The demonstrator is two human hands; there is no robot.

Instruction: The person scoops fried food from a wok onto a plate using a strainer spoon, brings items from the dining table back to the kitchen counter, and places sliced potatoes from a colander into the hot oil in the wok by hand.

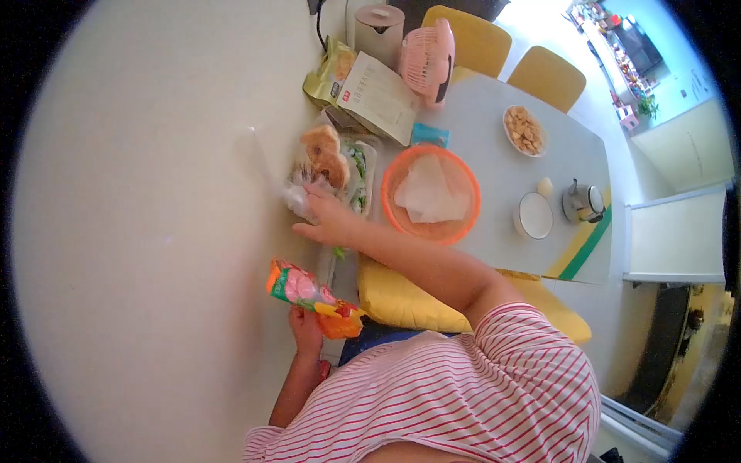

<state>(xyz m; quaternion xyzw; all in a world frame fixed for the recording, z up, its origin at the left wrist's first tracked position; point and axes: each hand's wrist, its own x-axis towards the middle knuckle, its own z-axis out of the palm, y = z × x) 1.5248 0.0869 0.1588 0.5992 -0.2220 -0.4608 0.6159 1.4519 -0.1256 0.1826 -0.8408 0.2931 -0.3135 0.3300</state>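
My left hand (306, 333) is closed around a colourful food packet (302, 286), orange, green and yellow with a pink picture on it. The packet tilts over the edge of the table. Farther out, my right hand (333, 219) reaches across to a crumpled clear plastic bag (297, 199), and its fingers are closed on it. Some of the fingertips are hidden in the plastic. Just beyond that hand lie browned bread slices (325, 154). Beside them is a clear tray (371, 166) with green leafy pieces in it.
An orange-rimmed basket (475, 185) holds white sheets. Nearby are a white bowl (534, 215), a plate of cut pieces (525, 133), a metal-and-glass pot (583, 202), a pink basket (427, 63), a kettle (379, 35) and packages (378, 96). The wall (154, 231) borders the table; yellow chairs (546, 79) stand around.
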